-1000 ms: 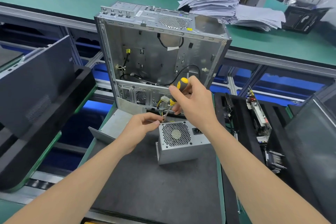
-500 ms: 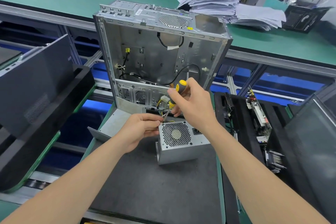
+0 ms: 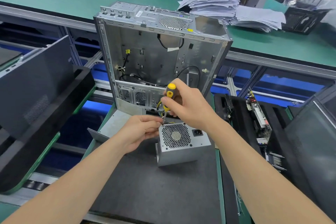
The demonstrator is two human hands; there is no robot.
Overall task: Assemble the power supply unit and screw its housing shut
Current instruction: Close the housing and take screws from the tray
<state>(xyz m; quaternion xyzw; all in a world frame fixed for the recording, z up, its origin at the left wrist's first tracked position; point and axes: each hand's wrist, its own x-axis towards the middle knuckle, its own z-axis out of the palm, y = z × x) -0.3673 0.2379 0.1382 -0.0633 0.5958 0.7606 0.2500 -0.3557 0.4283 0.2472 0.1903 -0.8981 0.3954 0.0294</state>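
- Screwdriver [image 3: 170,94] tipped more upright than a second ago, tip down at power supply unit [image 3: 181,143] top-left corner.
- Right hand [image 3: 189,107] gripping screwdriver handle; left hand [image 3: 140,131] pinching its tip, screw not discernible.
- Unit standing on mat [image 3: 145,187], before open PC case [image 3: 163,56].
- Risk: tilted tip slipping, jabbing left fingers.

We cannot tell whether our left fingers [image 3: 150,119] pinch a screw; the screwdriver [image 3: 171,93] tip there is too small, and our right fingers [image 3: 183,87] cover its grip.

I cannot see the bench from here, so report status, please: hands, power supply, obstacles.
Right hand grips screwdriver, tip at far-left corner of power supply. Left hand curled at the tip, contents hidden. Cables close behind, not blocking.
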